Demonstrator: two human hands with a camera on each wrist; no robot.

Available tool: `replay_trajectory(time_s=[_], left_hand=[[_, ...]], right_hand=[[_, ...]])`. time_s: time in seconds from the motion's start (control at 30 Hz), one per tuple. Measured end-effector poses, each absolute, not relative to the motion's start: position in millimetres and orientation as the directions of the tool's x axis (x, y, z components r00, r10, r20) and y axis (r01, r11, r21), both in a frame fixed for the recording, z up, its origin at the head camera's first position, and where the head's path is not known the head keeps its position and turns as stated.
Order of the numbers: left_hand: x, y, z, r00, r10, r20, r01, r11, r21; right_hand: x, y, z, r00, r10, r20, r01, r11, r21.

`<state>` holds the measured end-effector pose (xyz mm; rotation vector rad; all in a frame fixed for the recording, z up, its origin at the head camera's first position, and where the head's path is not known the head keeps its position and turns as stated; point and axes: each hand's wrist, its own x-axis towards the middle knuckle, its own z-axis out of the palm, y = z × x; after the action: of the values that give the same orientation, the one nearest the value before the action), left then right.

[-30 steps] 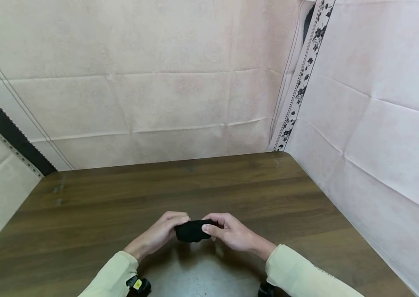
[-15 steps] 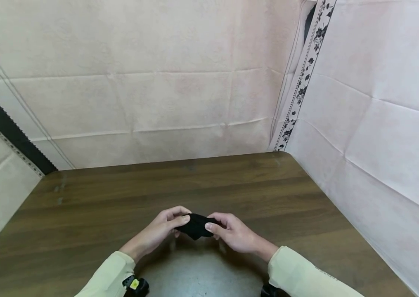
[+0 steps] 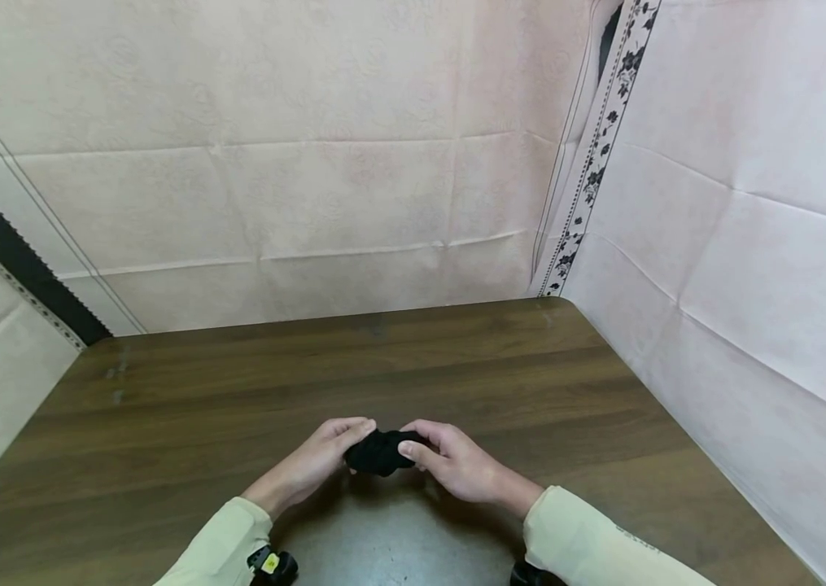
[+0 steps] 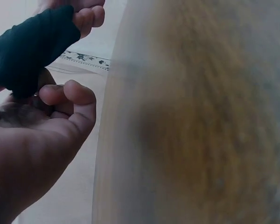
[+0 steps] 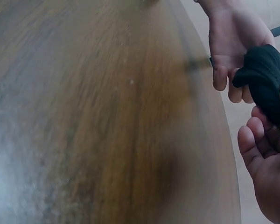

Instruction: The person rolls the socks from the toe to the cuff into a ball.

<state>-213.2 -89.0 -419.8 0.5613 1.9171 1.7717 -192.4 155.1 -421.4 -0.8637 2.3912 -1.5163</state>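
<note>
A small bundle of soft black cloth (image 3: 381,454), perhaps a folded sock, is held between both hands just above the near part of the table. My left hand (image 3: 316,461) grips its left end with the thumb on top. On the right end, my right hand (image 3: 455,465) pinches it between thumb and fingers. In the left wrist view the cloth (image 4: 32,49) looks bunched and rounded. A seam and a folded flap show on the cloth (image 5: 265,79) in the right wrist view. The fingers hide its two ends.
The hands are over a brown wood-grain table (image 3: 325,366) with a rounded far right corner. Pale fabric (image 3: 310,203) hangs along the far side, and more fabric (image 3: 735,244) hangs on the right. A black camera (image 3: 273,565) sits at the left wrist.
The left hand rose slightly and shifted its hold on the cloth, then came back down. The bundle has changed from smooth to more crumpled. The right hand has stayed nearly in place.
</note>
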Motion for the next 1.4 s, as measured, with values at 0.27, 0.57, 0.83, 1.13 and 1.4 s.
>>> replay_trajectory(time_s=[0.27,0.57,0.83,1.13,1.4], left_hand=[[-210,-86,-419,-0.907,0.410,-0.092,-0.035,0.145,0.989],[-205,-90,-415,-0.938,0.347,0.012,0.086,0.198,0.976],[-202,-84,-412,-0.957,0.291,0.011,0.085,0.243,0.966],[-199,-85,-411,-0.951,0.309,-0.019,0.027,0.143,0.989],[-199,-86,-411,-0.947,0.320,-0.006,0.020,0.078,0.997]], right_hand=[[-191,157,-424,-0.854,-0.488,0.182,-0.386,0.358,-0.850],[-194,154,-424,-0.883,-0.382,0.273,-0.414,0.359,-0.836],[-194,151,-427,-0.840,-0.354,0.412,-0.531,0.376,-0.759],[-198,155,-432,-0.618,-0.456,0.640,-0.780,0.452,-0.432],[-203,157,-427,-0.469,-0.503,0.727,-0.832,0.528,-0.171]])
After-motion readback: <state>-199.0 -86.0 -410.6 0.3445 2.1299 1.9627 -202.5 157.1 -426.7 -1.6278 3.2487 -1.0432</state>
